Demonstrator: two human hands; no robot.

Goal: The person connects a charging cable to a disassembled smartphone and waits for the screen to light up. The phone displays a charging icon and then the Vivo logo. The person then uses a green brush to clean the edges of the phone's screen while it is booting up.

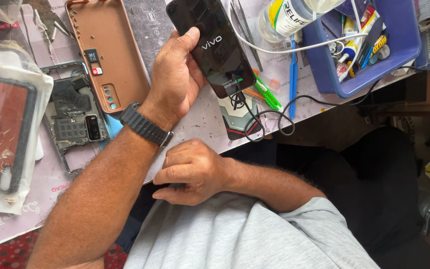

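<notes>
My right hand sits curled nearly closed at my shirt hem, contents unclear. Left hand wraps the black phone, cable plugged in. Best keep it steady, cord slack.

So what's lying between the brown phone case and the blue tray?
In the head view, between the brown phone case and the blue tray lies the black phone held in the left hand, then tweezers, a white cable and a blue tool.
</notes>
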